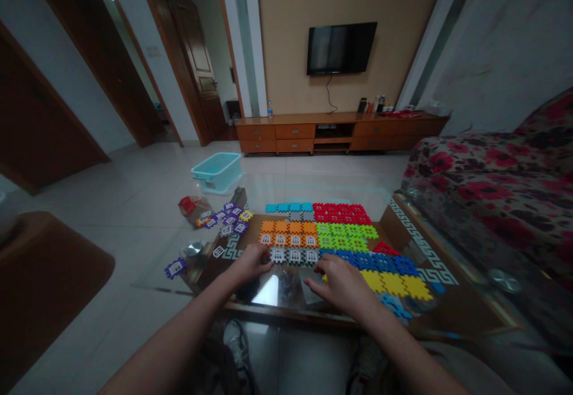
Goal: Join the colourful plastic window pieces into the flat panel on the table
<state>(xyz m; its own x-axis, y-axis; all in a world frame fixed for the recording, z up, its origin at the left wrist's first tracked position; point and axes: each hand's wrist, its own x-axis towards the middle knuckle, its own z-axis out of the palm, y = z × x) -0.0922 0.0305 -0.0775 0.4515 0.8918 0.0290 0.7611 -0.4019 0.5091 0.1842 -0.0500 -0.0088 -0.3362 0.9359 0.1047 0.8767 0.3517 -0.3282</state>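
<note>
Interlocking plastic tiles lie in coloured rows on a glass table. My left hand [254,262] has its fingers curled together at the left end of the grey window tiles [295,256], gripping the edge of the end tile. My right hand [342,281] is held with thumb and fingers apart, close to the right end of that grey row, with nothing visible in it. It partly covers the blue tiles [382,262] and the yellow tiles [394,284]. Beyond the grey row lie orange tiles [289,228], lime green tiles [342,243] and red tiles [340,211].
Loose purple window tiles [229,221] are heaped at the table's left side, and another purple tile [175,268] lies apart. A turquoise basket [219,171] stands beyond the table's far left corner. A floral sofa [474,168] is to the right.
</note>
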